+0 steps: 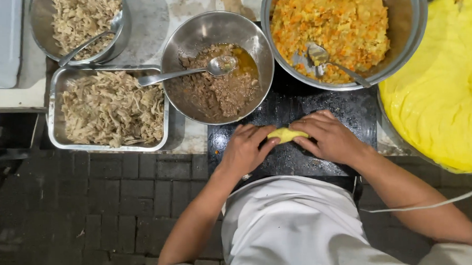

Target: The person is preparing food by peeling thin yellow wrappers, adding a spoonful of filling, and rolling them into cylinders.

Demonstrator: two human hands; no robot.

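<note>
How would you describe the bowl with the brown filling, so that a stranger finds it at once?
Start at the black board where both hands press yellow dough. Just beyond its far left corner sits a round steel bowl. It alone holds brown minced filling in oily liquid with a spoon; its neighbours hold pale shreds or orange mix.

A narrow patch of dark board [345, 113] lies open around the left hand [244, 150] and right hand [330, 137]. Ahead, the steel bowl of brown filling [218, 70] and the bowl of orange mix [342, 34] close off the far edge, spoon handles jutting out. The yellow dough mass [443, 88] walls the right; the tray of shredded filling [109, 108] crowds the desk's left.
</note>
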